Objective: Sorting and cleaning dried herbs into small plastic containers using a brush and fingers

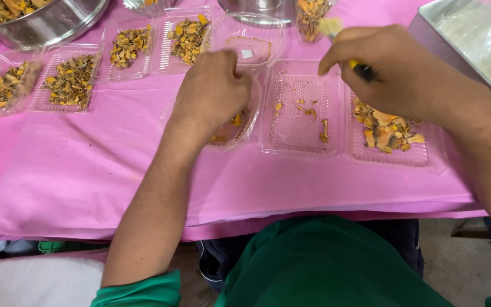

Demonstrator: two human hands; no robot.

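Now we see our left hand (214, 91) curled over a clear plastic clamshell container (238, 122) at the middle of the counter (86, 170), which is covered in a pink sheet. The fingers are bent down onto the container's rim and its raised lid (251, 40), gripping the plastic; some yellow-orange dried pieces show in the tray just under the hand. Our right hand (387, 65) is closed around a tool with a black and yellow handle (362, 69) whose pale, fuzzy tip (329, 25) points toward the far side. We cannot tell what kind of tool it is, as the tip is blurred.

Just right of the left hand lies an open clear tray (299, 111) with only a few scattered bits in it, and touching it on the right is a second tray (390, 133) holding a heap of orange and tan slices, partly under our right hand.

On the far left, a row of filled trays (72, 79) lies side by side, each holding the same dried yellow-brown pieces. A metal bowl (46, 25) with more of the pieces sits at the far left corner. At the far right stands a metal bin (427, 28) with clear plastic inside. Our green shirt (325, 267) fills the near edge.
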